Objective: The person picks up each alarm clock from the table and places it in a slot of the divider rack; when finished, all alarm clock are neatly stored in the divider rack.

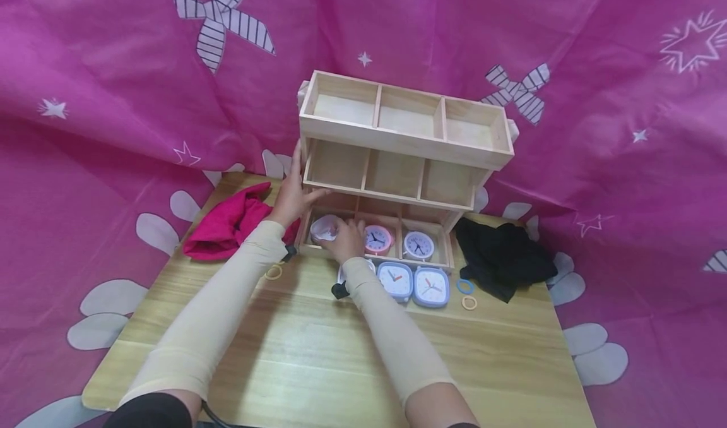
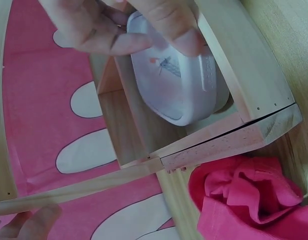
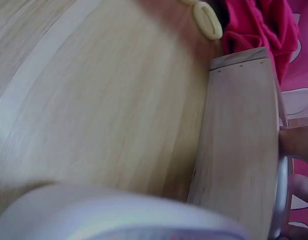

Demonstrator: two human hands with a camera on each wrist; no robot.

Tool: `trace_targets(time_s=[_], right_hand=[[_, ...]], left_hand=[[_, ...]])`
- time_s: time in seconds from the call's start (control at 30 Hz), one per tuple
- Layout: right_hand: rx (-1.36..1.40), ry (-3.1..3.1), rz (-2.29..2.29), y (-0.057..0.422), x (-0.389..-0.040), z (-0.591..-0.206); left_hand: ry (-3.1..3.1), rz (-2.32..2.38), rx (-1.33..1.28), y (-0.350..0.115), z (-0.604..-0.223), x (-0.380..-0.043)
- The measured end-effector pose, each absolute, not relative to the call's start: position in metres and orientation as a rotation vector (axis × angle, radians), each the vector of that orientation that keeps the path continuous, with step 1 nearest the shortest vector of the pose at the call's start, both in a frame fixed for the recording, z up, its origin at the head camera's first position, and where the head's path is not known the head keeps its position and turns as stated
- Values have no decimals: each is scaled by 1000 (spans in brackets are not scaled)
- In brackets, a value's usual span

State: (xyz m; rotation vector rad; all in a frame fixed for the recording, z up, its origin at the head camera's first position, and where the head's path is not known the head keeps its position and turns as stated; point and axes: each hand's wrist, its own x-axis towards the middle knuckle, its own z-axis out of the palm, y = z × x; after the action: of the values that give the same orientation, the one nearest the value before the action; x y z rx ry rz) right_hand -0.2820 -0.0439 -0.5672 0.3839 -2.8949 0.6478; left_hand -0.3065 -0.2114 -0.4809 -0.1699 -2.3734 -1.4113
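A three-tier wooden organizer (image 1: 406, 141) stands at the back of the table. At its left side, my left hand (image 1: 291, 194) holds the frame, fingers along the outer side and thumb across the front. My right hand (image 1: 345, 242) reaches into the bottom tier's left compartment. It grips a pale, rounded-square alarm clock (image 2: 169, 80), tilted between thumb and fingers inside the compartment walls. A pink round alarm clock (image 1: 377, 239) occupies the middle compartment, and a white round alarm clock (image 1: 419, 246) the right one.
Before the organizer lie two blue square clocks (image 1: 394, 281) and a pale one partly hidden by the right wrist. Pink cloth (image 1: 227, 223) lies left, black cloth (image 1: 505, 257) right. A blue ring (image 1: 465, 286) and yellowish rings (image 1: 469, 302) lie nearby. Patterned pink fabric (image 1: 113, 131) hangs behind.
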Motion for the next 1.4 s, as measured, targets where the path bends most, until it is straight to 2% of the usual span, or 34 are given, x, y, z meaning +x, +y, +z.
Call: trace_targets(time_s=[0.3, 0.43, 0.63, 0.83, 1.07, 1.2, 1.4], right_hand=[[525, -2874, 802, -19, -272, -564], [590, -2834, 970, 1, -256, -554], [604, -2810, 965, 39, -220, -538], [435, -2843, 983, 81, -186, -530], [125, -2750, 941, 136, -160, -546], [-22, -2689, 941, 172, -153, -559], [-24, -2746, 1066, 216, -151, -574]], left_hand=[[-2374, -1434, -162, -209, -480, -307], [-2376, -1460, -164, -211, -479, -306], [-2382, -1462, -150, -213, -478, -307], [-2375, -1469, -156, -213, -479, -309], [-2371, -1491, -184, -211, -478, -310], [-2370, -1488, -189, -210, -478, -311], [-2360, -1510, -178, -212, -481, -312]])
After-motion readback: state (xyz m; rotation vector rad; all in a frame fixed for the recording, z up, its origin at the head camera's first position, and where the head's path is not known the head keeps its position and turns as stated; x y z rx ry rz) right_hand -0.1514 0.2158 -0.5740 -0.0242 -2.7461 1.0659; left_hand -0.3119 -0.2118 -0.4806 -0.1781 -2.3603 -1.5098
